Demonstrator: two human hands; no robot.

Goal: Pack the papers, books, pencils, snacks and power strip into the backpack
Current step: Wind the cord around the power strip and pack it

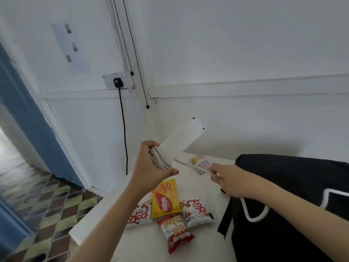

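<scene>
The left grip [149, 163] hides the bottom end of the power strip [181, 140] and part of its cord [186, 163]. The right grip [226, 180] and cord hide some of a small snack pack [201, 160]. The backpack [292, 186] runs off the right and bottom edges. The paper [71, 48] on the wall, upper left, is too blurry to read

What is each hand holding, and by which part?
The left hand grips the white rectangular plastic power strip at its lower end. The right hand pinches its white cord.

Left hand [151, 164] raised with fingers [148, 145] curled, right hand [225, 179] pinching
</scene>
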